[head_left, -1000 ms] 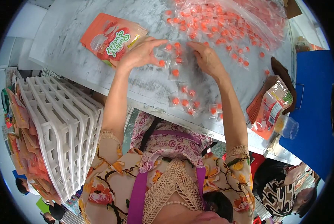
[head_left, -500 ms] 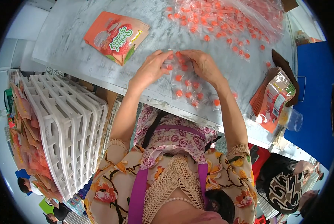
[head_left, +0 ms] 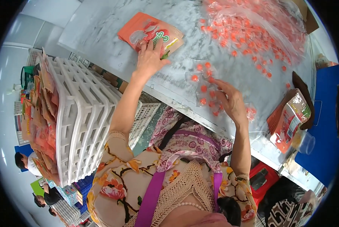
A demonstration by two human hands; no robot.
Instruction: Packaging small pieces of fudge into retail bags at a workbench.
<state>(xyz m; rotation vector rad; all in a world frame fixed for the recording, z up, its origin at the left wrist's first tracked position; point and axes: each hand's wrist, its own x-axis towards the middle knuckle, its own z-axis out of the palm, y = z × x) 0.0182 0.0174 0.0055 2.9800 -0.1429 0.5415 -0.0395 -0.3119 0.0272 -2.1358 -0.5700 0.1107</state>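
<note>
My left hand (head_left: 149,58) lies with fingers spread on a stack of flat orange-red printed pouches (head_left: 137,30) at the far left of the table. Its fingertips cover part of the top pouch's print. Just right of the table's middle, my right hand (head_left: 232,100) rests at a small group of clear packets (head_left: 203,89), each with a round orange-red piece inside. Its thumb and fingers stand apart at the packets' right side, and I see nothing lifted in them. Farther back lies a big heap of the same packets (head_left: 249,41), partly under a clear plastic bag (head_left: 268,28).
The marbled table (head_left: 101,26) has its near edge before me. More pouches (head_left: 290,121) and a clear plastic cup (head_left: 306,142) are at the right, beside a blue panel (head_left: 326,106). Stacked white crates (head_left: 76,125) bearing filled pouches stand left. Other people are in the background.
My left hand has left the small packets and moved left onto the pouch stack. My right hand stays by the packets, now at their right side. The whole view has shifted.
</note>
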